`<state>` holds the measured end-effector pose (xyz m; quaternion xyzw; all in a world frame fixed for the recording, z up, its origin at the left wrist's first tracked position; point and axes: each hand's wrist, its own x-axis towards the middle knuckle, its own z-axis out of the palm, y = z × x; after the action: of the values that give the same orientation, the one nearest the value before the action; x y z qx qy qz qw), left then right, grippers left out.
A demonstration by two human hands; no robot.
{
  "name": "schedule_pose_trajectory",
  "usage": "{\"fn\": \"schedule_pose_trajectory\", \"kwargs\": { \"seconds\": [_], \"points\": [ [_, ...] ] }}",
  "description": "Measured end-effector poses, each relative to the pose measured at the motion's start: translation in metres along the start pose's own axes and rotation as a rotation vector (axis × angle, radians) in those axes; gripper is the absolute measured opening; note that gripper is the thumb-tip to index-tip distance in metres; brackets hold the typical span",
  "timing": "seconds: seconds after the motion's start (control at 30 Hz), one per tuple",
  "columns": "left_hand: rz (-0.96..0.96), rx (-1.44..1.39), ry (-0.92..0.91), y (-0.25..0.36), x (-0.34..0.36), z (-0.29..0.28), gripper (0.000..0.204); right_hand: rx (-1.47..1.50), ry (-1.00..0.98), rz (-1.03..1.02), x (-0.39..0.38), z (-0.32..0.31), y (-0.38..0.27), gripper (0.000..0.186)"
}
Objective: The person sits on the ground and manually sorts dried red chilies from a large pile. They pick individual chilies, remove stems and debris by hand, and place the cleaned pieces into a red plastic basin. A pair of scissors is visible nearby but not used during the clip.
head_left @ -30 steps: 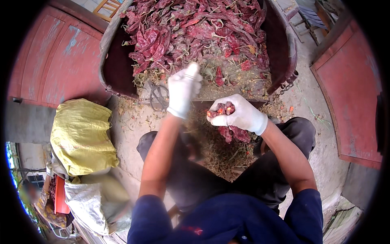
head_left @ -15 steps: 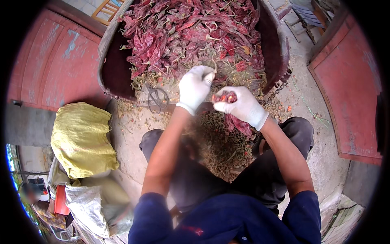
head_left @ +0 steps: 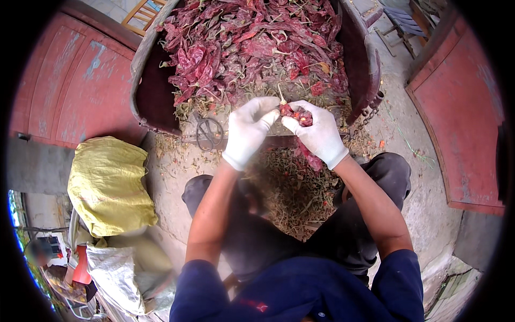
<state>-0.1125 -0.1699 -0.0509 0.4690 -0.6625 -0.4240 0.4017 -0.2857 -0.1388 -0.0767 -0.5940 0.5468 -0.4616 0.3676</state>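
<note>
My left hand [head_left: 247, 131], in a white glove, closes thumb and forefinger at the stem end of a dried red chili pepper [head_left: 286, 109], whose pale stem points up. Closed around several dried chili peppers [head_left: 304, 117] is my gloved right hand [head_left: 321, 131], just beside the left. Wrinkled red chili ends [head_left: 310, 158] hang below its palm. Beyond both hands a large heap of dried chilies [head_left: 252, 48] fills a cart bed with dark red side walls [head_left: 360, 59]. Dark-handled scissors [head_left: 209, 134] lie on the bed's near edge, left of my left hand.
Stems and scraps [head_left: 298, 198] are piled on the floor between my knees. A yellow woven sack [head_left: 110, 182] and a white sack [head_left: 115, 273] stand at left. Red metal doors [head_left: 70, 80] flank the cart; a chain [head_left: 370, 114] hangs at its right corner.
My left hand has moved slightly down and left, and my right hand slightly up and left. A stemmed chili now sits between them; earlier the left hand held a stem higher up.
</note>
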Motion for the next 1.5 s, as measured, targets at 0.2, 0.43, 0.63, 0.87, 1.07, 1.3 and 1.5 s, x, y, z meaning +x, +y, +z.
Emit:
{"fn": "schedule_pose_trajectory", "kwargs": {
  "seconds": [0.2,0.43,0.63,0.87,1.07,1.3,1.5],
  "points": [
    [0.051,0.308,-0.011,0.008,-0.005,-0.003,0.024,-0.618,0.102,-0.348,-0.004,-0.004,0.0,0.018],
    [-0.083,0.242,0.023,0.004,-0.006,-0.001,0.02,-0.786,0.057,-0.446,-0.007,-0.002,-0.006,0.019],
    [-0.285,-0.541,0.039,-0.004,-0.003,0.005,0.02,-0.355,0.137,-0.301,-0.008,0.005,-0.011,0.019],
    [-0.381,-1.239,0.025,-0.022,0.015,0.018,0.019,0.367,0.071,0.128,-0.001,0.011,-0.007,0.019],
    [0.038,-1.177,0.257,-0.039,0.053,-0.056,0.022,0.71,0.023,0.269,-0.009,-0.001,-0.002,0.014],
    [-0.088,-0.61,0.234,-0.003,0.03,-0.019,0.021,0.417,0.036,0.072,0.001,-0.022,0.003,0.018],
    [-0.155,-0.338,0.22,0.007,0.021,-0.019,0.019,0.216,-0.105,0.218,0.005,-0.022,-0.005,0.03]
  ]
}}
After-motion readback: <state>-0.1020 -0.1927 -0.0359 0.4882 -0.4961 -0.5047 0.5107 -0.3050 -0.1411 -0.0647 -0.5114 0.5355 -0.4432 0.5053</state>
